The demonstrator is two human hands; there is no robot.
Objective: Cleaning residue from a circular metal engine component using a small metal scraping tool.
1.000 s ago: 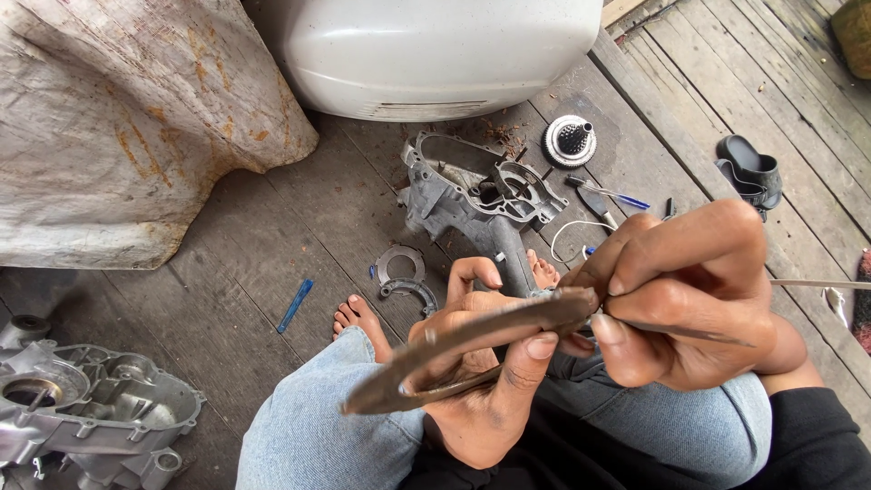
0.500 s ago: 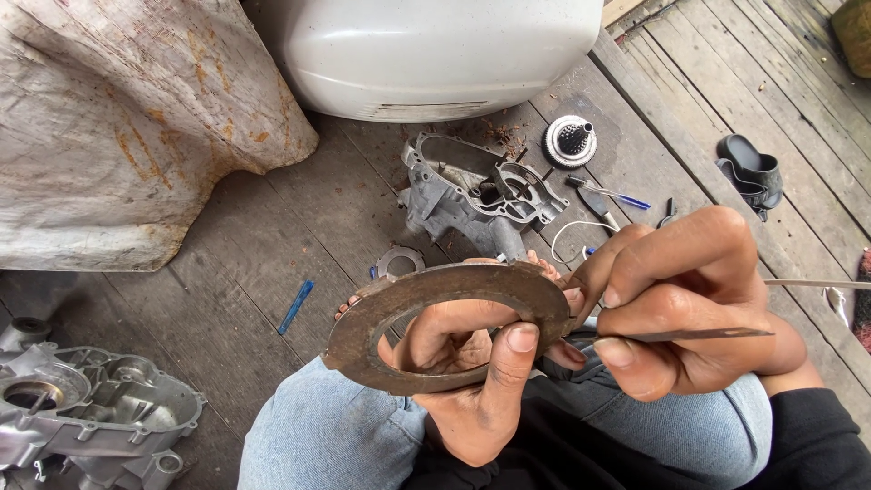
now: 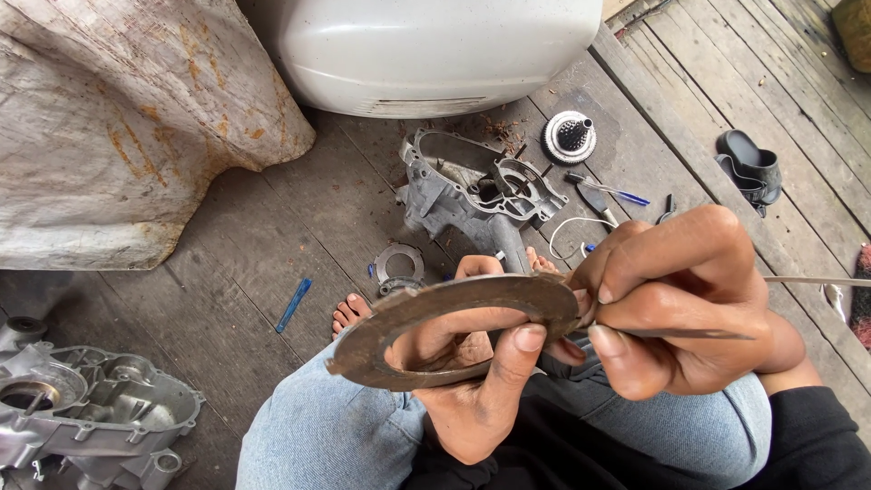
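The left hand (image 3: pixel 472 390) grips a flat, rusty brown metal ring (image 3: pixel 454 322) over the lap; the right hand (image 3: pixel 680 304) clenches a thin dark blade (image 3: pixel 689 334) against its rim. A slip could cut the left thumb.

Left hand (image 3: pixel 472 381) raised palm-up over the lap, fingers curled up through a ring, thumb pressed flat on the near rim. Right hand (image 3: pixel 680 299) just beside it, touching at the fingertips, knuckles up, fingers bunched tight in a pinch around a thin blade. Right wrist bent inward, dark sleeve at the forearm. Knees drawn up, bare toes showing beyond the hands.
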